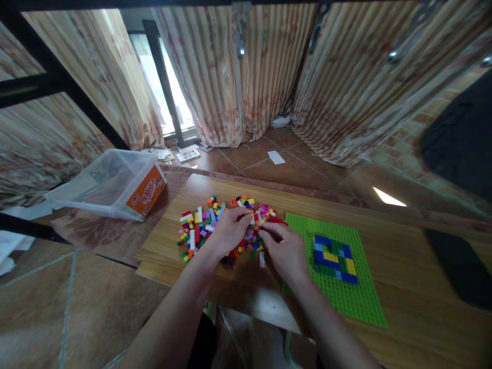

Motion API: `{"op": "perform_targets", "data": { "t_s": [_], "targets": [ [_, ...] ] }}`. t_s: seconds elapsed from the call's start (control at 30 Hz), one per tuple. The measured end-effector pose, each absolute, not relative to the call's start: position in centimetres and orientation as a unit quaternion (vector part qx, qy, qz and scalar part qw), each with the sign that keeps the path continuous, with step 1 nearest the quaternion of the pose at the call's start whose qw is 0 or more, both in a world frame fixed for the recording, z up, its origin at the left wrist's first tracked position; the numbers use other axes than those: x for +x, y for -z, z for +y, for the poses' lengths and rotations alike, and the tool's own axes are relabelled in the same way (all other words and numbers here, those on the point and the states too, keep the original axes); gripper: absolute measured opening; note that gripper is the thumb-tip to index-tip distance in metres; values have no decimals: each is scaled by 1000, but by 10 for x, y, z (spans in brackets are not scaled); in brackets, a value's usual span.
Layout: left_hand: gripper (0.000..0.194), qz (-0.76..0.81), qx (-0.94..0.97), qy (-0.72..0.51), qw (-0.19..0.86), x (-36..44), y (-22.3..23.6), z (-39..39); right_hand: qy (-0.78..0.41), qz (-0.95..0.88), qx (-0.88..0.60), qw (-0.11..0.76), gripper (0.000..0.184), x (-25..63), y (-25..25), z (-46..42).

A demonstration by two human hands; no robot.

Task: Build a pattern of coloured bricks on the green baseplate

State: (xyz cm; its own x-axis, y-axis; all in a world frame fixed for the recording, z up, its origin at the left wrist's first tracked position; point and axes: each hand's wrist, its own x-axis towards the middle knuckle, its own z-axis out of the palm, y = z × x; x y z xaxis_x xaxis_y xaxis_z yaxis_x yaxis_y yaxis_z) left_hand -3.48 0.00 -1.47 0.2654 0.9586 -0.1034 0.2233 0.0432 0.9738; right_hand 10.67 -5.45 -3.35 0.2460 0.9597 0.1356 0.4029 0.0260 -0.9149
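Observation:
A heap of small coloured bricks point(203, 223) lies on a low wooden table point(384, 241). My left hand point(229, 230) rests on the heap with its fingers curled into the bricks. My right hand point(283, 251) is beside it, fingertips pinched at the heap's right edge near a red brick point(277, 221). What either hand holds is too small to name. To the right lies a green baseplate point(334, 297) bearing a flat square of blue, green and yellow bricks point(333, 258).
A clear plastic tub point(111, 184) with an orange label lies tilted on a mat at the left. Striped curtains hang behind, with papers on the tiled floor. A dark flat object point(459, 266) lies at the table's right end.

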Motion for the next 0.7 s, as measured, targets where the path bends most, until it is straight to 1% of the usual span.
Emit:
{"op": "perform_targets", "data": {
  "t_s": [0.13, 0.37, 0.57, 0.7],
  "targets": [
    [21, 495, 687, -322, 424, -40, 16, 3, -237, -605, -636, 417, 20, 105, 37, -56],
    [21, 520, 725, -316, 324, -45, 13, 4, -205, -613, -634, 425, 21, 108, 32, -56],
    [21, 547, 710, -323, 303, -50, 8, 8, -194, -614, -625, 442, 20, 107, 32, -57],
    [21, 526, 718, -324, 321, -50, 4, 5, -240, -573, -621, 477, 22, 108, 30, -57]
  ]
}}
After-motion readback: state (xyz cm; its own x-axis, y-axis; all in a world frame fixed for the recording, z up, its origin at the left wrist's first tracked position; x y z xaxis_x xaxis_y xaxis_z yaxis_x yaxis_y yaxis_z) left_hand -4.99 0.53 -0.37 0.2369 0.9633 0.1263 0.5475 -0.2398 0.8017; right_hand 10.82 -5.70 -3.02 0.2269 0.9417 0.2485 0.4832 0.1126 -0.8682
